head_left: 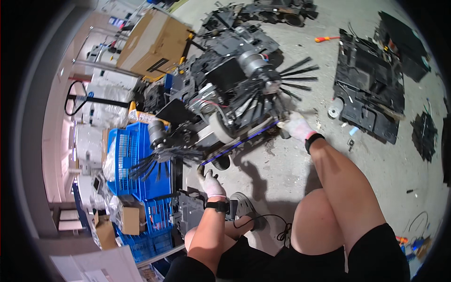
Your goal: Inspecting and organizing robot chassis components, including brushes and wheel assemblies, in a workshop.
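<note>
At far left, a black T-shaped handle (103,100) juts out beside a stack of blue plastic crates (155,183), some holding clear wrapping and cardboard. Beyond them a large cardboard box (141,37) sits at the far left of the workspace.

At centre, a partly exposed machine (206,101) lies tilted on the floor, a black bristle brush (157,162) fanned at its near-left corner and a pale wheel in its middle. Along its near side runs a long strip (242,142) marked by a blue line, slanting from near left to far right — with a gloved hand at each end.

The person's left hand (212,185), a black band at the wrist, is just below the strip's near-left end, forefinger and thumb apart, fingertips close to or touching it. The right hand (297,128) is at the far-right end, the strip reaching left from its fingertips; whether the fingers are clamped on it cannot be told.

Above the right hand, a second bristle brush (298,77) spreads rightward. Farther right, a red-handled screwdriver (324,39) lies on the floor near a large dark panel assembly (369,89) — a pale roll (335,108) beside its left edge.
</note>
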Action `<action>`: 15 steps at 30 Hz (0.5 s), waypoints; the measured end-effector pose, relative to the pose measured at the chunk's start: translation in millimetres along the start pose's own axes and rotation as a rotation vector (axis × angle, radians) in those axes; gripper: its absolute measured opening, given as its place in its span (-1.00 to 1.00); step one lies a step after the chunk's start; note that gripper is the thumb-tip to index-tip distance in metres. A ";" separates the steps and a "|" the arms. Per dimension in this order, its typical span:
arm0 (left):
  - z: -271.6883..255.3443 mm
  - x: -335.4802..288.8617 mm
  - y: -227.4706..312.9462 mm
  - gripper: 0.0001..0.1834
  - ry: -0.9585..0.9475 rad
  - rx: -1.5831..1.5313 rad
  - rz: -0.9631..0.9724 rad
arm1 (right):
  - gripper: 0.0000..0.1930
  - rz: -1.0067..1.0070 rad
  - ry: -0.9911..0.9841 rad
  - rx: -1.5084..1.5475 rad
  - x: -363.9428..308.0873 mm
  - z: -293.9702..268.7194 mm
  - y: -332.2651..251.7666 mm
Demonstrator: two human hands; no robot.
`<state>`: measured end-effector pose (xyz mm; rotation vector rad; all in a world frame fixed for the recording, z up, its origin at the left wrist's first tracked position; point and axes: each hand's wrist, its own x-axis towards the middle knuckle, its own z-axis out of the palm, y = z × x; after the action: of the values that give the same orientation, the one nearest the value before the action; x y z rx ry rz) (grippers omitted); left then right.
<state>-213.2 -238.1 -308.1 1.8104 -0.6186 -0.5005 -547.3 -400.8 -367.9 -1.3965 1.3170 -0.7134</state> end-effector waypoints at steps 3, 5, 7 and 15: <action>-1.3 -0.5 2.5 -0.57 0.016 0.069 -0.017 | -0.67 0.002 0.014 -0.030 -6.8 1.9 -8.6; -2.5 5.4 4.2 -0.67 0.026 0.205 -0.018 | -0.61 0.009 0.073 -0.349 -11.8 2.2 -15.5; -0.6 16.3 5.9 -0.65 0.037 0.385 -0.019 | -0.62 -0.040 0.100 -0.354 -15.0 2.5 -21.4; 5.2 29.0 7.2 -0.66 -0.050 0.012 -0.199 | -0.65 -0.141 0.169 -0.539 -21.5 4.5 -27.3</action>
<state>-195.1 -262.1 -303.9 1.8859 -0.4787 -0.6784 -538.9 -383.0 -338.9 -1.9057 1.6333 -0.6002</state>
